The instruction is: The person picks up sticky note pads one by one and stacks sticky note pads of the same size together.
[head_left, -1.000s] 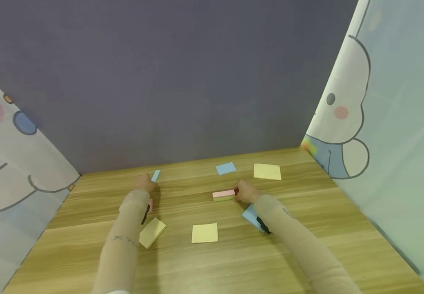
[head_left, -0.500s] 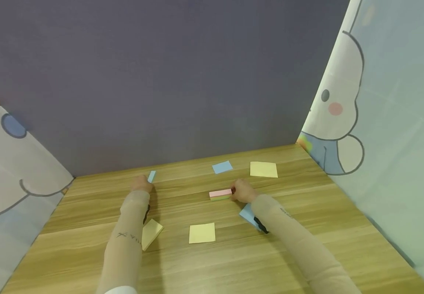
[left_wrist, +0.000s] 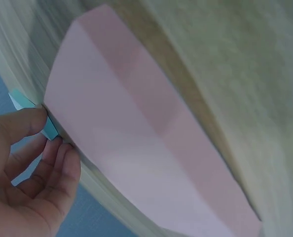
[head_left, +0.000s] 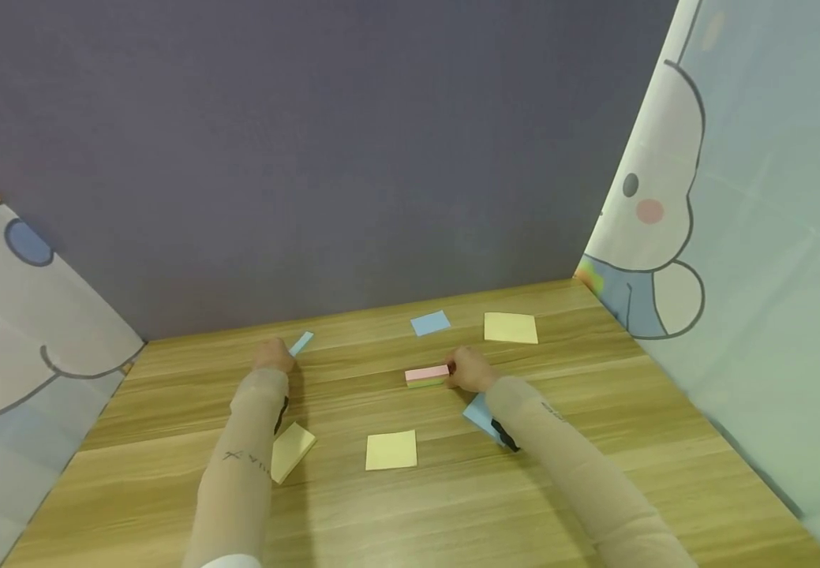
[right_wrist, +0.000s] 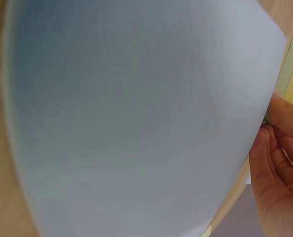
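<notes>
At the far left of the table, my left hand [head_left: 273, 355] pinches a narrow light blue sticky note pad [head_left: 301, 343] by its near end. The left wrist view shows the thumb and fingertips of the left hand [left_wrist: 33, 182] on this blue pad [left_wrist: 50, 129]. A large pink sheet or pad [left_wrist: 131, 123] lies close under that wrist. Right of centre, my right hand [head_left: 471, 369] pinches the right end of a layered stack of sticky notes [head_left: 427, 376], pink on top with yellow and green below. Under the right wrist is a blue note [head_left: 481, 414], partly hidden.
Yellow note pads lie near the left forearm [head_left: 292, 452], at front centre [head_left: 391, 450] and at back right [head_left: 511, 327]. A small blue note [head_left: 430, 323] is near the back edge. Behind the wooden table [head_left: 353, 521] stands a dark panel [head_left: 353, 158], with printed sheets on both sides.
The light blue pad in my left hand has swung its far end to the right. The right hand and its stack hold nearly still. The head view has shifted slightly.
</notes>
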Demonstrator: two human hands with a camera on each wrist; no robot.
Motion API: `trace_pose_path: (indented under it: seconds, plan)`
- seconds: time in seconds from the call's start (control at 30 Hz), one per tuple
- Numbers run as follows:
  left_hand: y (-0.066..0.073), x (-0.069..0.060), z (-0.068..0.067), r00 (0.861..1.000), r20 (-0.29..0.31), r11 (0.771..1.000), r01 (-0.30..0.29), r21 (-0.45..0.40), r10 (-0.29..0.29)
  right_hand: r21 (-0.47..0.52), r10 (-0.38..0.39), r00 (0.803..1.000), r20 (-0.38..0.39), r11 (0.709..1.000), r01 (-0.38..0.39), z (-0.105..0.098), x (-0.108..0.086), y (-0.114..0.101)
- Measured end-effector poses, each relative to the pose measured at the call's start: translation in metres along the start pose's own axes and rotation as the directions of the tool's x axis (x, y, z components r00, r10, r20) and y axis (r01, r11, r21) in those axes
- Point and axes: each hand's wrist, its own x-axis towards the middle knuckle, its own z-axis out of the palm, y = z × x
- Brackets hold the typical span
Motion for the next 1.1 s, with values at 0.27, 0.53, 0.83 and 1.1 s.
trace_pose_path:
  seconds: [0.27, 0.53, 0.83, 1.1]
  plan:
    - [-0.002, -0.003, 0.001, 0.999, 0.034, 0.999, -0.001, -0.032, 0.002, 0.032, -0.086, 0.996, -0.008, 0.996, 0.087, 0.008, 0.012, 0.02]
    - [-0.005, -0.006, -0.003, 0.996, 0.086, 0.997, -0.021, -0.077, 0.027, 0.007, -0.014, 1.0, -0.015, 1.0, 0.015, -0.001, -0.003, 0.0]
    - [-0.006, -0.004, -0.001, 0.997, 0.073, 0.995, -0.03, -0.09, 0.036, -0.003, 0.008, 1.0, 0.0, 1.0, -0.008, -0.001, -0.003, -0.002]
    - [0.004, -0.002, 0.001, 0.999, 0.015, 0.999, -0.047, 0.013, 0.047, -0.036, 0.004, 1.0, -0.013, 0.999, -0.004, 0.001, -0.002, -0.001]
